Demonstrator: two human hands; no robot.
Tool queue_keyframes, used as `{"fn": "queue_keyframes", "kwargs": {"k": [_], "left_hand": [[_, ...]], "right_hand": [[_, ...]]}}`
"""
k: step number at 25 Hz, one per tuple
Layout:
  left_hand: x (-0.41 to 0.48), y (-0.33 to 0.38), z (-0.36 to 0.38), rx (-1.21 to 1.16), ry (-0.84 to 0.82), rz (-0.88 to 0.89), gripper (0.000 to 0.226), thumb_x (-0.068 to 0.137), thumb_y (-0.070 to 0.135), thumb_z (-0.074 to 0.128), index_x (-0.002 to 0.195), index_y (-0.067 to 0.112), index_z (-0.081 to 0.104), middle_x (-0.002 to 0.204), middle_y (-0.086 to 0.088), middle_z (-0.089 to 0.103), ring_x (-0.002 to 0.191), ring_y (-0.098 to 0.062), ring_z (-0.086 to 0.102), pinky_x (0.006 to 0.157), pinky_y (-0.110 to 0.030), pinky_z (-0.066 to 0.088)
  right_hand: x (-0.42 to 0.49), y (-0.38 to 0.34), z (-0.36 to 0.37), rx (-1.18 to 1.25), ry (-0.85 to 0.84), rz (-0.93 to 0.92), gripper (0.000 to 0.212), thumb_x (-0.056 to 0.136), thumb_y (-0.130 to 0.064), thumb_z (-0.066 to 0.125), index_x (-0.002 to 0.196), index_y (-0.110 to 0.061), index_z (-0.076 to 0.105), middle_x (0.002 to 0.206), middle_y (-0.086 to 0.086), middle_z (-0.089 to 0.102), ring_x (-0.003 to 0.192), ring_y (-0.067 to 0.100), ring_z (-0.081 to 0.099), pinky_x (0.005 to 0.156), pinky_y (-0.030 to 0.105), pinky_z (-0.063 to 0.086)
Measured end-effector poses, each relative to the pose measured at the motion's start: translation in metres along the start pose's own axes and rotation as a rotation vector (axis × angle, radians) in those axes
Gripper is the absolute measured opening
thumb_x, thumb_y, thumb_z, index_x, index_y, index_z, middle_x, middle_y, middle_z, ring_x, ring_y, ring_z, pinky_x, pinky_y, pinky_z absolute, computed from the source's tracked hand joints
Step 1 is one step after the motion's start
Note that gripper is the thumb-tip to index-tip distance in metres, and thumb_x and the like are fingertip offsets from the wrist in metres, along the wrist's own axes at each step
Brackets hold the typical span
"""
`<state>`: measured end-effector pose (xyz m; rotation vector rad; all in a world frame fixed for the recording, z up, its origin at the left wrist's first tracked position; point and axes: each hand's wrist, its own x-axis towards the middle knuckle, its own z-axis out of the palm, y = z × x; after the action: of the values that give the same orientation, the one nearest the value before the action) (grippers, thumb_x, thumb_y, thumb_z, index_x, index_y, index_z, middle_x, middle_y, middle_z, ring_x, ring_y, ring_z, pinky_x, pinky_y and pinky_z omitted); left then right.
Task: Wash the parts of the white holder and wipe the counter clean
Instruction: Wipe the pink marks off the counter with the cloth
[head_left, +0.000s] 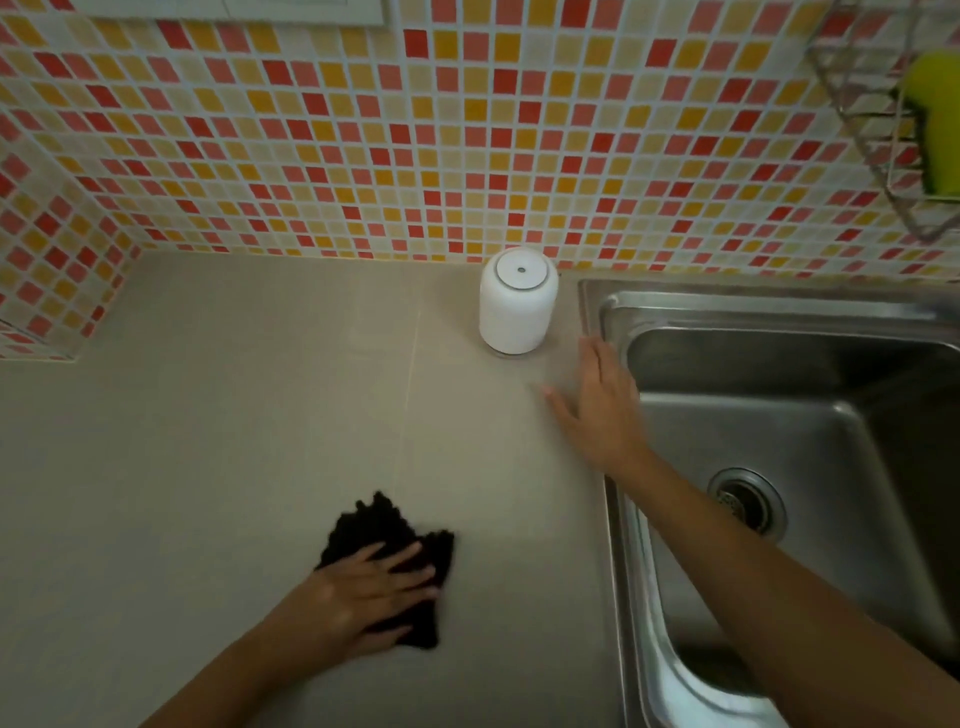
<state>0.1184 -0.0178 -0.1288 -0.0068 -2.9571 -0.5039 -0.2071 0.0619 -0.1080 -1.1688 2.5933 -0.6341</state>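
The white holder (518, 306) stands upside down on the beige counter (234, 415), close to the tiled wall and just left of the sink. My left hand (369, 587) presses flat on a black cloth (395, 525) lying on the counter near the front. My right hand (597, 405) hovers over or rests on the counter with straight, spread fingers, a short way below and right of the holder, beside the sink's rim. It holds nothing.
A steel sink (618, 312) with a drain (745, 501) fills the right side. A wire rack (862, 130) on the mosaic wall holds a yellow-green sponge (937, 119). The tiled wall also turns a corner at the far left.
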Motion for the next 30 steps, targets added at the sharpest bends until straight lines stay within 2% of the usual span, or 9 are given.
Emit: {"fn": "queue_keyframes", "kwargs": {"k": [1, 3, 5, 7, 12, 16, 17, 21, 30], "left_hand": [[-0.002, -0.021, -0.007, 0.008, 0.029, -0.04, 0.04, 0.095, 0.041, 0.046, 0.121, 0.015, 0.062, 0.128, 0.002, 0.059, 0.135, -0.01, 0.037, 0.114, -0.026, 0.023], [0.024, -0.068, -0.021, 0.062, 0.153, -0.303, 0.045, 0.095, 0.04, 0.046, 0.117, 0.005, 0.064, 0.125, -0.006, 0.06, 0.131, -0.019, 0.044, 0.113, -0.022, 0.023], [0.078, -0.111, -0.025, 0.093, 0.273, -0.606, 0.039, 0.091, 0.028, 0.055, 0.116, 0.0, 0.064, 0.124, -0.017, 0.061, 0.12, -0.035, 0.054, 0.106, -0.035, 0.036], [0.136, -0.135, -0.025, 0.097, 0.272, -0.736, 0.036, 0.092, 0.02, 0.055, 0.122, 0.0, 0.06, 0.128, -0.022, 0.057, 0.122, -0.041, 0.051, 0.101, -0.047, 0.041], [0.175, -0.094, -0.005, 0.089, 0.259, -0.699, 0.04, 0.095, 0.026, 0.049, 0.128, 0.004, 0.055, 0.135, -0.018, 0.053, 0.131, -0.036, 0.043, 0.107, -0.048, 0.034], [0.149, -0.012, 0.027, 0.085, 0.177, -0.24, 0.042, 0.088, 0.035, 0.045, 0.112, 0.009, 0.068, 0.119, -0.01, 0.066, 0.116, -0.029, 0.059, 0.097, -0.046, 0.045], [0.158, -0.012, 0.028, 0.078, 0.193, -0.217, 0.043, 0.088, 0.036, 0.045, 0.112, 0.009, 0.068, 0.119, -0.009, 0.067, 0.116, -0.028, 0.059, 0.097, -0.045, 0.045], [0.187, -0.004, 0.033, 0.086, 0.247, -0.456, 0.045, 0.089, 0.036, 0.042, 0.112, 0.008, 0.068, 0.12, -0.011, 0.065, 0.119, -0.031, 0.057, 0.101, -0.044, 0.041], [0.069, 0.159, 0.085, 0.063, 0.179, -0.091, 0.041, 0.099, 0.037, 0.034, 0.115, 0.018, 0.067, 0.122, 0.001, 0.065, 0.12, -0.019, 0.056, 0.106, -0.034, 0.033]], "right_hand": [[-0.017, 0.015, -0.005, -0.077, -0.018, -0.051, 0.072, 0.093, -0.047, 0.034, 0.148, -0.006, 0.014, 0.157, 0.013, 0.012, 0.146, 0.025, 0.008, 0.116, 0.038, 0.007], [-0.041, 0.036, -0.009, -0.135, -0.156, -0.087, 0.069, 0.092, -0.045, 0.013, 0.149, -0.009, 0.005, 0.159, 0.009, 0.001, 0.145, 0.017, -0.006, 0.116, 0.036, -0.001], [-0.046, 0.045, -0.006, -0.155, -0.241, -0.09, 0.067, 0.091, -0.046, 0.006, 0.148, -0.013, -0.007, 0.158, 0.004, -0.009, 0.14, 0.01, -0.017, 0.115, 0.033, -0.007], [-0.045, 0.046, -0.001, -0.179, -0.225, -0.093, 0.063, 0.09, -0.047, 0.002, 0.143, -0.018, -0.014, 0.154, 0.0, -0.016, 0.138, 0.01, -0.021, 0.114, 0.031, -0.009], [-0.045, 0.049, 0.002, -0.209, -0.207, -0.086, 0.064, 0.091, -0.041, 0.006, 0.148, -0.015, -0.006, 0.157, 0.002, -0.01, 0.142, 0.01, -0.013, 0.115, 0.029, -0.007], [-0.044, 0.046, -0.003, -0.152, -0.227, -0.122, 0.065, 0.091, -0.04, 0.008, 0.149, -0.012, -0.005, 0.158, 0.005, -0.008, 0.143, 0.007, -0.009, 0.115, 0.028, -0.004], [-0.043, 0.046, -0.005, -0.147, -0.236, -0.13, 0.066, 0.091, -0.039, 0.008, 0.149, -0.012, -0.006, 0.158, 0.005, -0.008, 0.14, 0.004, -0.01, 0.115, 0.027, -0.004], [-0.044, 0.045, -0.007, -0.149, -0.246, -0.135, 0.06, 0.097, -0.034, 0.012, 0.148, -0.009, -0.006, 0.158, 0.008, -0.008, 0.143, 0.008, -0.007, 0.116, 0.028, -0.004], [-0.042, 0.047, -0.004, -0.231, -0.236, -0.134, 0.056, 0.101, -0.025, 0.018, 0.148, -0.004, -0.003, 0.158, 0.012, -0.005, 0.146, 0.02, 0.009, 0.118, 0.037, 0.004]]}}
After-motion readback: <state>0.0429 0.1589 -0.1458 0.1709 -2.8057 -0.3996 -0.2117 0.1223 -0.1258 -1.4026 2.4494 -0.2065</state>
